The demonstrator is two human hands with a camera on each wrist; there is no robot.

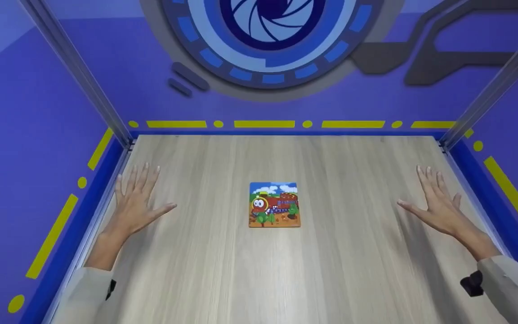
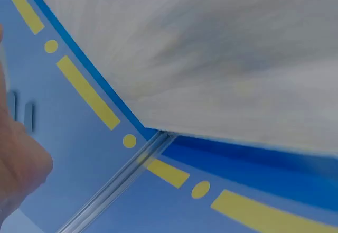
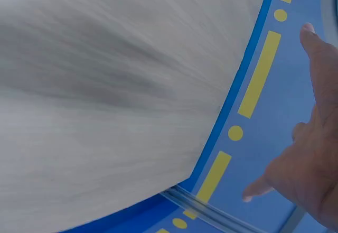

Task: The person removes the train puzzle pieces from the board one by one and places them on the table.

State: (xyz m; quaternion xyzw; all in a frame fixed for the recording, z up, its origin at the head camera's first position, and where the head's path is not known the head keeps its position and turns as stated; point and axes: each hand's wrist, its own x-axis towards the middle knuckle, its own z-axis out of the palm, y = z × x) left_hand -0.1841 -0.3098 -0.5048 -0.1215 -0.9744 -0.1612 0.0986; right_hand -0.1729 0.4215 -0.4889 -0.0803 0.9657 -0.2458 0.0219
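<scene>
Both hands are out flat with fingers straight and spread, holding nothing. From the head camera the left hand [image 1: 136, 202] is at about nine o'clock on the wooden tabletop [image 1: 340, 270], palm down near the left edge, thumb angled inward toward the middle. At about three o'clock the right hand [image 1: 436, 204] mirrors it near the right edge, thumb also pointing inward. Whether the palms actually rest on the wood or hang just above it cannot be told; both are slightly smeared.

Between them lies the puzzle board [image 1: 274, 204], a small square picture of a red cartoon train under a blue sky, flat on the wood at the centre of the table. It is well apart from either hand: at three o'clock from the left hand and at nine o'clock from the right, with bare wood on both sides.

Only the head view shows the puzzle. The left wrist view gives a blurred stretch of wood, the blue border with yellow dashes [image 2: 87, 92], a metal corner post [image 2: 113, 188] and only an edge of the hand at nine o'clock. In the right wrist view, the same kind of border runs past a corner, and the hand sits at four o'clock with fingers extended and separated over the blue wall.
</scene>
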